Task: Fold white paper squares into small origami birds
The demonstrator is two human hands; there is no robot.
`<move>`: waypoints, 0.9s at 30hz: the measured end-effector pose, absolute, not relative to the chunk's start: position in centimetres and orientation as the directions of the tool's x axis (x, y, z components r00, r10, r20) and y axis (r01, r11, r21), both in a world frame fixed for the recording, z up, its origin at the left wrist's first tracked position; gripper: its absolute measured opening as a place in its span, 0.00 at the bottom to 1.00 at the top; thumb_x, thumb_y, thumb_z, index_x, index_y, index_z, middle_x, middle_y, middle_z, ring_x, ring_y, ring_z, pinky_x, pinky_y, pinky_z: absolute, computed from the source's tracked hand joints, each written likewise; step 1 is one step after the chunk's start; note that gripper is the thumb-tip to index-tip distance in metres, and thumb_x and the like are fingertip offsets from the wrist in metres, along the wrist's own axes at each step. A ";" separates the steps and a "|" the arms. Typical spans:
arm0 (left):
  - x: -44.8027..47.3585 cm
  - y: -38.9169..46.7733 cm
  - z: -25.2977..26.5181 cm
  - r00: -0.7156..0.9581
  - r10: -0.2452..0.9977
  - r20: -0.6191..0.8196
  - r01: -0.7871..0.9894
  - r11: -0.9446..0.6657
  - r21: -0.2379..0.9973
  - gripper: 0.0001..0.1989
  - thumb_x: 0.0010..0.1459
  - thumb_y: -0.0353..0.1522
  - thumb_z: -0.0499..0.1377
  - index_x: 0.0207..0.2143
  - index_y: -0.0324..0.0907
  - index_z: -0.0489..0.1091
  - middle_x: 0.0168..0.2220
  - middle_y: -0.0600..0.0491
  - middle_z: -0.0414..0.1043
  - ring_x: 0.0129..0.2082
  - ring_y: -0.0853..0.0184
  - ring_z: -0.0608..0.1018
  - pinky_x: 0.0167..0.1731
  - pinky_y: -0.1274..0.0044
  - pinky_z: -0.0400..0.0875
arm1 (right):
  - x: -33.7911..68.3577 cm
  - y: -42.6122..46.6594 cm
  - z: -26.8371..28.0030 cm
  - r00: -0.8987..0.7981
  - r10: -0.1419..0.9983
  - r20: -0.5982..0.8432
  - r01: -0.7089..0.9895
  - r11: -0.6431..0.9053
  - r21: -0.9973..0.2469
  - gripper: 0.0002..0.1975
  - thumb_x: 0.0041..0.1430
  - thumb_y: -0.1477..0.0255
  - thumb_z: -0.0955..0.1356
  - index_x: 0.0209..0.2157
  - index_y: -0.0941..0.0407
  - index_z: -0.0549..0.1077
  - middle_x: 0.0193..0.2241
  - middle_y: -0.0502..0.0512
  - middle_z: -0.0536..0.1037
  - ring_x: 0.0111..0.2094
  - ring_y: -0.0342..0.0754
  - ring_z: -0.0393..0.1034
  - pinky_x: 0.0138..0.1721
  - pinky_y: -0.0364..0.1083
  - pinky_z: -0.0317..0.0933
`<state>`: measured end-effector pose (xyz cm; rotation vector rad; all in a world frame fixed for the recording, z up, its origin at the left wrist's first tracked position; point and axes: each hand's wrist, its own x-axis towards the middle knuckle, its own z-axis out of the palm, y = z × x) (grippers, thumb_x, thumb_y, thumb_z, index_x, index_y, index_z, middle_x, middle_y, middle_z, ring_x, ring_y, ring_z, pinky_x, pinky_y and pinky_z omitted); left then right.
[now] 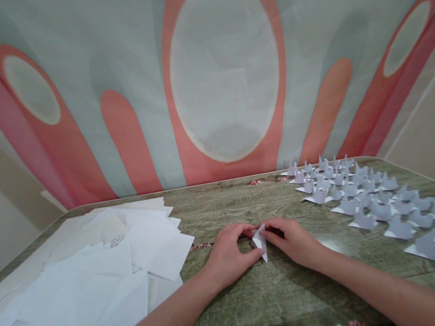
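Between my two hands, above the middle of the table, is a small piece of folded white paper, narrow and pointed at its lower end. My left hand grips it from the left, with the thumb at its lower part and the fingers near its top. My right hand pinches the upper tip between thumb and forefinger. The fingers partly cover the paper's upper edges.
Loose white sheets lie in an overlapping heap on the left. Several rows of folded paper birds stand along the right side. The wood-patterned table ends at a wall hanging with printed shapes.
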<state>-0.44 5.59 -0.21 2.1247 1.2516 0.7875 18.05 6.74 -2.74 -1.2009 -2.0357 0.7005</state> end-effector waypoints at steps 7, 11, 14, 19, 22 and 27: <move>-0.5 5.6 -0.6 0.392 0.896 0.208 0.540 -0.407 0.737 0.21 0.43 0.30 0.63 0.43 0.43 0.67 0.40 0.53 0.72 0.40 0.63 0.72 0.46 0.71 0.64 | 17.8 6.9 -3.0 -0.308 0.915 0.259 0.565 0.395 -0.724 0.06 0.57 0.72 0.63 0.31 0.56 0.72 0.25 0.49 0.73 0.27 0.44 0.65 0.29 0.43 0.59; -0.4 5.6 -0.6 0.397 0.894 0.208 0.531 -0.409 0.742 0.21 0.43 0.29 0.63 0.42 0.43 0.67 0.40 0.53 0.72 0.40 0.64 0.72 0.46 0.72 0.64 | 17.7 6.9 -3.5 -0.241 0.930 0.278 0.578 0.368 -0.729 0.06 0.54 0.71 0.65 0.35 0.56 0.70 0.27 0.51 0.74 0.29 0.46 0.67 0.31 0.44 0.60; -0.4 5.6 -0.6 0.393 0.897 0.202 0.546 -0.404 0.734 0.20 0.43 0.30 0.63 0.42 0.43 0.67 0.40 0.53 0.72 0.40 0.63 0.72 0.45 0.71 0.64 | 17.7 6.8 -3.7 -0.194 0.939 0.285 0.589 0.344 -0.731 0.06 0.54 0.70 0.65 0.35 0.56 0.68 0.27 0.51 0.73 0.28 0.46 0.67 0.29 0.44 0.60; -0.4 5.7 -0.6 0.408 0.888 0.212 0.563 -0.427 0.708 0.19 0.45 0.31 0.63 0.42 0.44 0.68 0.39 0.53 0.72 0.40 0.63 0.72 0.45 0.72 0.63 | 17.6 6.7 -3.5 -0.244 0.912 0.330 0.658 0.405 -0.635 0.04 0.55 0.71 0.65 0.28 0.56 0.68 0.25 0.50 0.70 0.28 0.47 0.64 0.30 0.45 0.58; -0.5 5.6 -0.4 0.428 0.878 0.215 0.576 -0.448 0.683 0.19 0.46 0.32 0.63 0.43 0.44 0.67 0.40 0.53 0.72 0.41 0.63 0.72 0.45 0.72 0.63 | 17.6 6.6 -3.2 -0.281 0.893 0.351 0.663 0.445 -0.602 0.03 0.56 0.73 0.65 0.29 0.56 0.69 0.26 0.51 0.70 0.30 0.47 0.63 0.32 0.46 0.58; -0.5 5.5 -0.2 0.442 0.869 0.220 0.600 -0.469 0.648 0.18 0.47 0.34 0.63 0.42 0.44 0.67 0.40 0.53 0.71 0.41 0.63 0.71 0.45 0.71 0.62 | 17.5 6.3 -2.9 -0.298 0.884 0.360 0.677 0.462 -0.573 0.04 0.57 0.75 0.63 0.29 0.56 0.69 0.27 0.51 0.69 0.32 0.47 0.63 0.34 0.46 0.58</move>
